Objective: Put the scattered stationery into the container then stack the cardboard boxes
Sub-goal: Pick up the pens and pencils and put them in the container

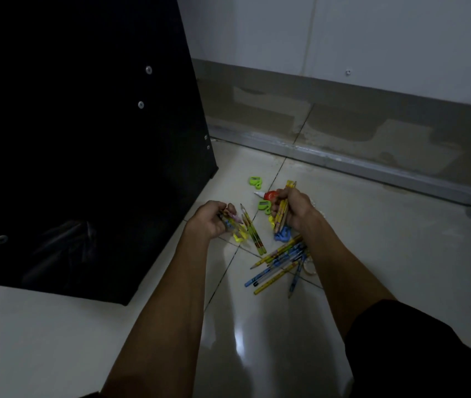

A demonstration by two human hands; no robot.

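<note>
Big matte black flat panel (70,139) with round metal screw heads takes up the whole left side. It stands on the glossy pale floor tiles (372,268), close to the left hand. A dull grey patchy skirting band (343,119) runs along the wall behind, with a metal strip (343,163) at its foot.

The stationery is scattered on the tiles between and just past the hands:
- a loose fan of thin blue and yellow pencils (280,262) under the right forearm
- a clear tape ring (309,267) touching that fan
- two lime green plastic sharpeners (256,181)
- a white glue bottle with red cap (268,194)
- a crumpled blue lump (283,235)

The right hand (293,209) is clenched round a bunch of yellow pencils (284,202). The left hand (212,218) is curled round a small bundle of pencils (230,221) that's too blurry to sort out. A pair of yellow-green pencils (253,231) lies just beside it.
</note>
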